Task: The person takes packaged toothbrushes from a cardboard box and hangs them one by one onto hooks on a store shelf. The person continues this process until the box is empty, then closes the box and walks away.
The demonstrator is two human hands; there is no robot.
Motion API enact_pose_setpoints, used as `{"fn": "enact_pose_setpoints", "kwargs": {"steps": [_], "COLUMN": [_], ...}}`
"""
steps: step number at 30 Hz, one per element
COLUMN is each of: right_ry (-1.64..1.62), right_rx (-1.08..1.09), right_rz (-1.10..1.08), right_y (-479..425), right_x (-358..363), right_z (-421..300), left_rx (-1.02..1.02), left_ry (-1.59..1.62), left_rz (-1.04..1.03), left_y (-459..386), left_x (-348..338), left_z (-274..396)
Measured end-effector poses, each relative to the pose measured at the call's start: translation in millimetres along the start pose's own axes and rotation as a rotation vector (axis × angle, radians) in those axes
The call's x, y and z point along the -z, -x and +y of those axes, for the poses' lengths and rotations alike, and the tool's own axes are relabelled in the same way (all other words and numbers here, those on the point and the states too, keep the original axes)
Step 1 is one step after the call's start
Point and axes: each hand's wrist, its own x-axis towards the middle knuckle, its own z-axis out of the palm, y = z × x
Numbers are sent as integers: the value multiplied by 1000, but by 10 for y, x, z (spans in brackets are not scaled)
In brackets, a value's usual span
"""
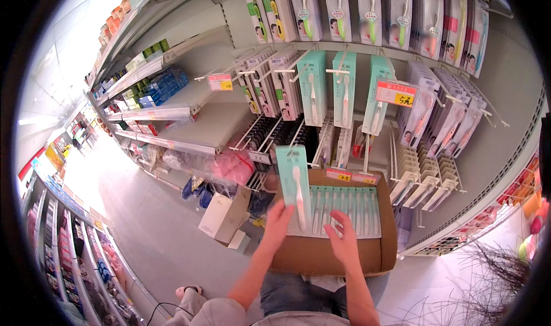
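My left hand (279, 222) grips the lower left edge of a teal blister pack with a white toothbrush (294, 175), held upright above an open cardboard box (327, 252). In the box lies a row of like toothbrush packs (348, 205). Over these packs is my right hand (342, 235), its fingers apart and curled, with nothing seen in it. Behind the box, several stacks of teal toothbrush packs (313, 93) hang on white metal hooks.
Other toothbrush packs (417, 106) hang to the right, and more line the top row (338, 11). Price tags (396, 94) stick out on hook ends. A white carton (219, 216) stands on the aisle floor at left, below half-filled shelves (176, 140). A person's foot (189, 290) shows at the bottom.
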Motion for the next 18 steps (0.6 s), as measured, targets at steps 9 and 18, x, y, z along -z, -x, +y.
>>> {"fn": "enact_pose_setpoints", "kwargs": {"steps": [9,18], "right_ry": [482,664], "right_rx": [-68,-27], "right_rz": [-23,-102], "right_y": [582,709], "right_x": [421,404], "right_z": [774,819], "left_rx": [-230,-209], "left_ry": [188,161], "left_rz": [-32,-65], "left_y": [-1287,-1813], "left_x": [12,-98], "left_z": [697,580]}}
